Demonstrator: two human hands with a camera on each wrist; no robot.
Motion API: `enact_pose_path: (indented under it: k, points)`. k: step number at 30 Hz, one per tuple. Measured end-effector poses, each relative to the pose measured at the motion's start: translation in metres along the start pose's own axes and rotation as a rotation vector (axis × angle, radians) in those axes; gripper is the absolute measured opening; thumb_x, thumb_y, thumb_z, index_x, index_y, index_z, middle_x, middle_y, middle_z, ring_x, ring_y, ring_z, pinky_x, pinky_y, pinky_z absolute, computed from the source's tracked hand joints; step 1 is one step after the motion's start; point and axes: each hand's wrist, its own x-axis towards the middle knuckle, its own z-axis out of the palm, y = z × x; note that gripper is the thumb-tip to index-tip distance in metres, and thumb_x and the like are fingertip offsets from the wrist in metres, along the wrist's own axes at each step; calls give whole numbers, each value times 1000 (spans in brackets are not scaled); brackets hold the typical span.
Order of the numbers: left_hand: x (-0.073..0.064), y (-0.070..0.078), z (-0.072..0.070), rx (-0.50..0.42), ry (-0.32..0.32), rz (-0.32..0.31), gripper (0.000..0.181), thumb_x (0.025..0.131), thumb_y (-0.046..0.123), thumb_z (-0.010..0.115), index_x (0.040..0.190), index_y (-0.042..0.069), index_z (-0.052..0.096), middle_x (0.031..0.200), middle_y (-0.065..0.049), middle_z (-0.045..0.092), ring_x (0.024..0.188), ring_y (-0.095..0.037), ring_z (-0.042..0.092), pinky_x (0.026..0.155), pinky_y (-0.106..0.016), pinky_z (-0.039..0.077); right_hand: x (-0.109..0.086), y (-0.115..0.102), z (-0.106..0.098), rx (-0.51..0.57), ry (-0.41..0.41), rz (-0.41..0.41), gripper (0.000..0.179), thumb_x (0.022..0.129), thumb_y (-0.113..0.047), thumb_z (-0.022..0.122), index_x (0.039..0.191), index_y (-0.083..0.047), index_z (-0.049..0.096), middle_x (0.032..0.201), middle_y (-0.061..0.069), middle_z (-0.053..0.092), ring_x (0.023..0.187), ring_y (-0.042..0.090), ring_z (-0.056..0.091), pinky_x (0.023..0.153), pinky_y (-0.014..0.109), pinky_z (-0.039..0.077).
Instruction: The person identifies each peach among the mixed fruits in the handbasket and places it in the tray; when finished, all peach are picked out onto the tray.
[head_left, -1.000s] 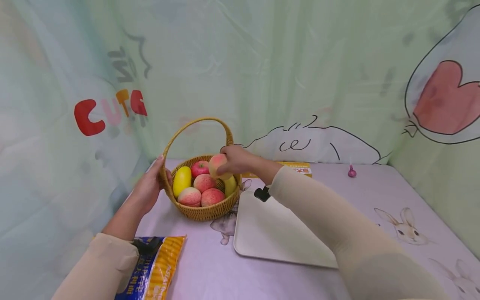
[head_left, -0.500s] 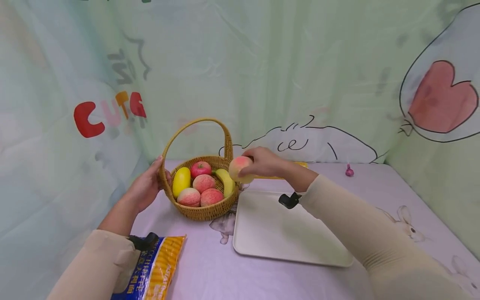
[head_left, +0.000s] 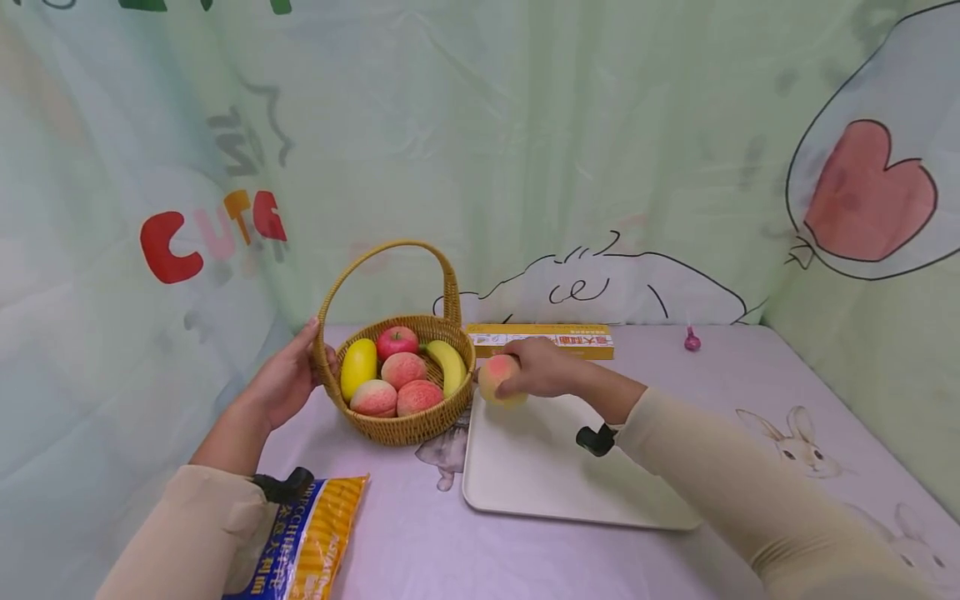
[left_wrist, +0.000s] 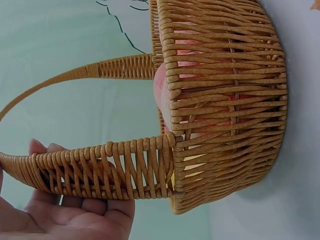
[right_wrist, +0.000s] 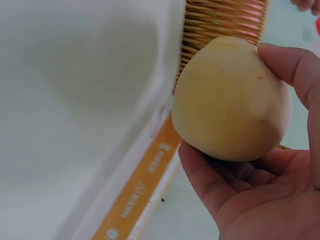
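A pale yellow and pink peach (head_left: 498, 379) is in my right hand (head_left: 543, 368), gripped between thumb and fingers above the far left corner of the white tray (head_left: 555, 467). The right wrist view shows the yellow underside of that peach (right_wrist: 230, 100). With my left hand (head_left: 281, 375) I hold the near left side of the wicker basket's handle (left_wrist: 100, 170), fingers behind it. Inside the basket (head_left: 401, 429) lie several peaches (head_left: 420, 398), a red apple (head_left: 397, 341), a yellow oval fruit (head_left: 359, 370) and a banana (head_left: 447, 367).
An orange and white box (head_left: 592, 343) lies behind the tray, against the curtain. A blue and orange pasta bag (head_left: 315, 533) lies at the near left, partly under my left forearm. One small purple object (head_left: 692, 340) sits at the back right.
My right hand has lifted the peach out of the basket and carried it right, then lower over the tray's corner. My left hand stays on the handle.
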Motion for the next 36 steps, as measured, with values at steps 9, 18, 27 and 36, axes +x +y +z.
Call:
enact_pose_path:
  k: [9,18,27,36]
  points:
    - [-1,1,-1,-17,-20,-1,54,107,62,40,92,15,63,89,1,62,94,-20,53,94,-31,42,4,12,22,-39,3,-19,40,79,-29,86,106,-5,68,84,0,64,77,15,56,70,29,46]
    - [-2,1,-2,-3,-17,-15,51,105,64,40,101,16,56,90,3,60,96,-19,52,96,-30,42,6,17,32,-68,30,-31,44,76,-29,86,105,-2,68,83,0,64,76,14,56,69,28,46]
    - [-2,1,-2,7,-24,-6,51,106,63,40,103,14,55,90,3,59,96,-19,52,95,-31,41,4,15,37,-88,10,-1,56,75,-27,88,116,2,64,89,3,65,81,16,57,75,31,49]
    - [-2,2,-2,-2,-22,-3,52,106,63,40,107,12,53,91,2,60,96,-18,52,96,-30,41,1,12,28,-71,-9,-18,74,81,-41,84,134,3,57,109,15,72,100,29,68,86,42,56]
